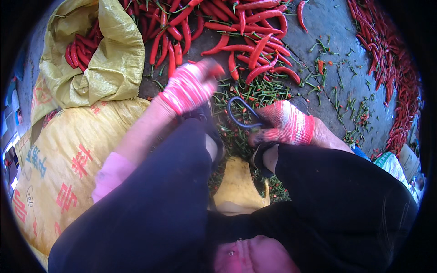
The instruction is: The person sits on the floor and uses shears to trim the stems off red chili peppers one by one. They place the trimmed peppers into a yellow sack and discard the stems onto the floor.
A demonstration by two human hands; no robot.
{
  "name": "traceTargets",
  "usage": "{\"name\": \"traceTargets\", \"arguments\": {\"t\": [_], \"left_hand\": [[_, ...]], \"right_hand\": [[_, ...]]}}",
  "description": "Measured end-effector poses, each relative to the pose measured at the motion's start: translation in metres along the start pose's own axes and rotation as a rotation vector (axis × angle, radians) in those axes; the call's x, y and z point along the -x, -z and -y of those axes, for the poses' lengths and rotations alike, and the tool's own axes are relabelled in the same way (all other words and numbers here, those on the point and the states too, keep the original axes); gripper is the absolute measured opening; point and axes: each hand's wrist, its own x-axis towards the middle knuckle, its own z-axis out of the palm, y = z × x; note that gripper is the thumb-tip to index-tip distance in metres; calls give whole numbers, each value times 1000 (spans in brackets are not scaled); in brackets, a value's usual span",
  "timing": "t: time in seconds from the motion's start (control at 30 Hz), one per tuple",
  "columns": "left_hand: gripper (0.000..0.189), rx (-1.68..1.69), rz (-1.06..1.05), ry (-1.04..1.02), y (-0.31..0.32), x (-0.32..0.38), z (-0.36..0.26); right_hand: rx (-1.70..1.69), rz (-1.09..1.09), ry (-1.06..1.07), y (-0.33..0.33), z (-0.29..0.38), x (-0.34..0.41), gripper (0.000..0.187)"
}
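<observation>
My left hand (193,85), in a red-and-white knit glove, is blurred beside the near edge of a pile of red chili peppers (261,51). A red patch shows at its fingertips; blur hides whether it is a chili. Gloved the same way, my right hand (281,123) is closed around a tool with a dark blue looped handle (235,117), apparently scissors; its blades cannot be made out. Beneath and between the hands lie many cut green chili stems (252,90). To the left, a yellow woven sack (119,68) gapes with red chilies (80,53) inside.
A full yellow woven sack (85,153) bearing printed writing lies against my left side. A long bank of red chilies (392,68) curves along the right. Scattered stems (341,92) litter the grey ground (341,51). Between my legs is a yellow seat edge (235,181).
</observation>
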Motion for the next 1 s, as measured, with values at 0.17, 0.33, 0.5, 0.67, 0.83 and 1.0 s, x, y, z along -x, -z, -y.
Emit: {"name": "traceTargets", "arguments": {"t": [0.17, 0.33, 0.5, 0.67, 0.83, 1.0], "left_hand": [[44, -259, -243, 152, 16, -60, 17], [57, -461, -144, 45, -9, -81, 14], [51, -529, -168, 24, -16, -58, 19], [41, -42, -208, 196, 3, -9, 13], [32, 897, -2, 266, -3, 25, -11], [28, 1091, 88, 377, -8, 24, -29]], "right_hand": [[286, -141, -82, -14, -14, -12, 50], [55, -238, -10, -26, -19, -15, 52], [-571, -362, -7, -24, -18, -1, 17], [-981, -747, -107, -10, -25, -6, 28], [-629, -502, -155, 4, -14, -25, 43], [-655, -464, -58, 11, 3, -31, 39]]}}
